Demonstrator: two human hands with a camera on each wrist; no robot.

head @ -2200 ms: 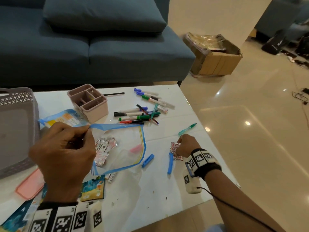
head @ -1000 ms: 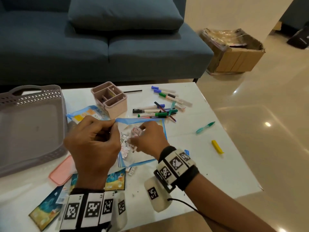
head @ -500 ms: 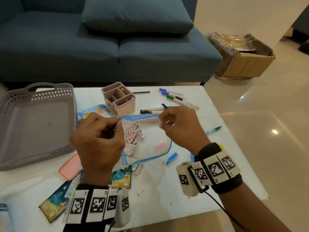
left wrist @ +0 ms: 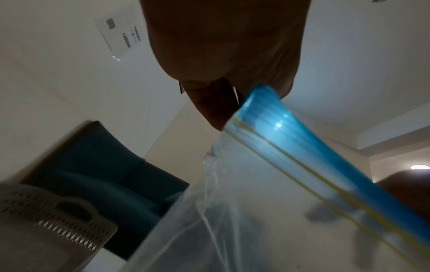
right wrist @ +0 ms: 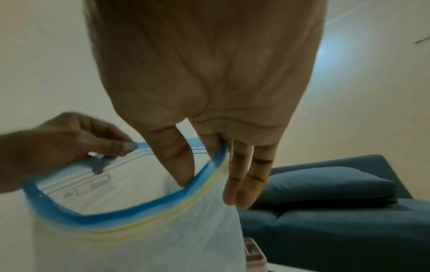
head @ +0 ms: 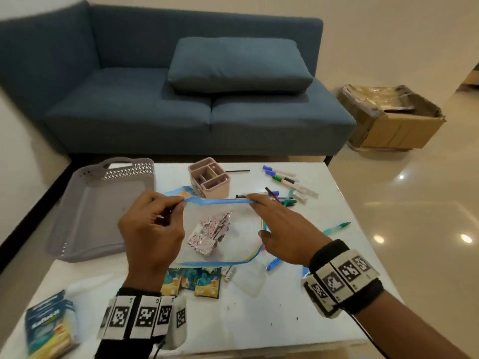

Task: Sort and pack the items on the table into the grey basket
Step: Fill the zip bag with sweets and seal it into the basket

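Observation:
A clear zip bag (head: 241, 237) with a blue rim hangs between both hands above the white table (head: 259, 320). Several silver and red sachets (head: 210, 231) lie inside it. My left hand (head: 178, 203) pinches the rim's left end; the left wrist view shows the blue strip (left wrist: 291, 132) leaving those fingers (left wrist: 209, 103). My right hand (head: 255, 200) holds the right end. In the right wrist view one finger (right wrist: 174, 156) is inside the bag's mouth and the other fingers (right wrist: 242, 174) are outside the rim (right wrist: 139, 211). The grey basket (head: 124, 168) stands at the left.
A pink desk organiser (head: 210, 181) stands behind the bag, with markers (head: 285, 182) to its right. A teal pen (head: 335, 228), a blue clip (head: 273, 264), teal sachets (head: 194, 281) and a printed box (head: 49, 330) lie on the table. A blue sofa (head: 207, 112) stands beyond.
My right hand put a sachet into the bag, then took the rim's right end. Both hands have since pulled the rim taut and the sachets have bunched in the bag's middle.

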